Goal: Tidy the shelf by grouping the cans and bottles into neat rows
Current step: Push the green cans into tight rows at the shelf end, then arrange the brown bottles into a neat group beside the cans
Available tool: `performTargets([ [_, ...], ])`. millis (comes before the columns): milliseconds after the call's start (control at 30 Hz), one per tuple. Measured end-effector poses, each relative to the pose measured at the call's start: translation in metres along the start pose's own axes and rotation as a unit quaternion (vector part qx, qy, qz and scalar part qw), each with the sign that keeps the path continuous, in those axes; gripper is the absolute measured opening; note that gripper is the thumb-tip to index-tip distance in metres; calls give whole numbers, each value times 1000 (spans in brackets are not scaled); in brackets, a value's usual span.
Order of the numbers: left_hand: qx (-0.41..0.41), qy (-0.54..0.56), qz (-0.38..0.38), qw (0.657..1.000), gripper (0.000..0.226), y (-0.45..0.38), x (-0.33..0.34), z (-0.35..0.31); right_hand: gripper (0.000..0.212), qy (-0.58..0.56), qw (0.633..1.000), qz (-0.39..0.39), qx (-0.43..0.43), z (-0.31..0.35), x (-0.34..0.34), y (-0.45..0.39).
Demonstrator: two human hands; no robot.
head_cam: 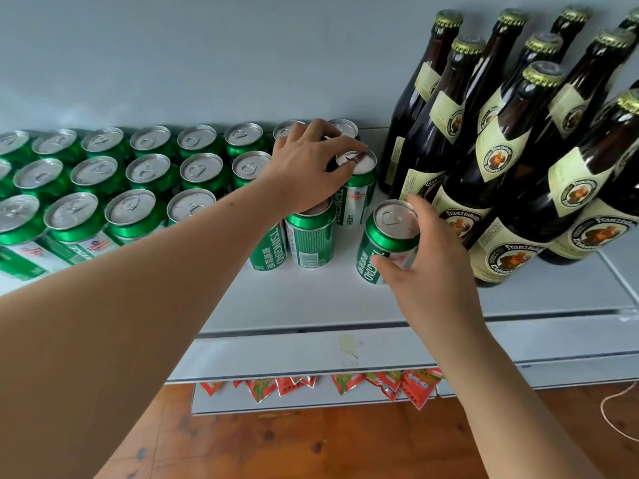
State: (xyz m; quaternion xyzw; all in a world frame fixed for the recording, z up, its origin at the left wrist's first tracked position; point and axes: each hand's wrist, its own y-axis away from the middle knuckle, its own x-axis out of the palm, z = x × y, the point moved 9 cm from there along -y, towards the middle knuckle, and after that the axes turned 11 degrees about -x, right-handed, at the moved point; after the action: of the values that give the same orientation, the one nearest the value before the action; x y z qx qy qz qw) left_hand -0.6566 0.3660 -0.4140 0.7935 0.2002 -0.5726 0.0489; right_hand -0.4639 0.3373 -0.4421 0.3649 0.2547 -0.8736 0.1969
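Several green beer cans (138, 174) stand in rows on the left of the white shelf (311, 299). My left hand (307, 167) reaches over the rows' right end and grips the top of one can (358, 188) with curled fingers. My right hand (425, 257) holds a separate green can (383, 236) by its side, standing apart at the front. Several brown bottles (511, 143) with cream labels stand grouped on the right.
The shelf's pale back wall is close behind the cans. Bare shelf surface lies in front of the cans. Below the shelf edge hang red snack packets (345, 385) on a lower shelf, above a wooden floor (311, 444).
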Motion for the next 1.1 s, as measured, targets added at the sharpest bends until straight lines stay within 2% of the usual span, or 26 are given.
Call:
performTargets([
  [100, -2, 8, -4, 1000, 34, -1, -1, 0, 75, -4, 999, -33, -27, 13, 7, -10],
  [233, -9, 44, -14, 999, 31, -4, -1, 4, 77, 27, 998, -26, -45, 21, 20, -26],
  [400, 0, 42, -14, 999, 33, -2, -1, 2, 82, -56, 998, -1, -17, 6, 22, -9],
  [467, -12, 31, 3, 999, 33, -3, 0, 2, 64, -35, 995, -89, -6, -3, -8, 12],
  [533, -19, -49, 3, 999, 36, -4, -5, -4, 45, -12, 974, -224, 12, -19, -51, 40],
  [600, 1, -55, -70, 996, 39, -3, -26, -24, 50, -9, 951, -303, 60, -45, -82, 59],
  [667, 11, 103, -170, 980, 31, 11, -55, -48, 66, -14, 952, -288, 100, -73, -88, 61],
  [700, 10, 197, -189, 962, 27, 20, -61, -61, 71, -24, 958, -264, 108, -83, -85, 58],
  [767, 8, 294, -158, 943, 30, 33, -51, -94, 73, -31, 969, -221, 105, -92, -78, 51],
  [867, 23, 277, -88, 956, 47, 42, -14, -133, 68, -10, 979, -178, 98, -107, -69, 46],
  [967, 7, 234, -78, 969, 64, 42, 16, -142, 60, 1, 982, -144, 122, -125, -61, 47],
  [1100, -33, 213, -98, 972, 57, 39, 21, -139, 54, 18, 971, -186, 151, -118, -68, 65],
])
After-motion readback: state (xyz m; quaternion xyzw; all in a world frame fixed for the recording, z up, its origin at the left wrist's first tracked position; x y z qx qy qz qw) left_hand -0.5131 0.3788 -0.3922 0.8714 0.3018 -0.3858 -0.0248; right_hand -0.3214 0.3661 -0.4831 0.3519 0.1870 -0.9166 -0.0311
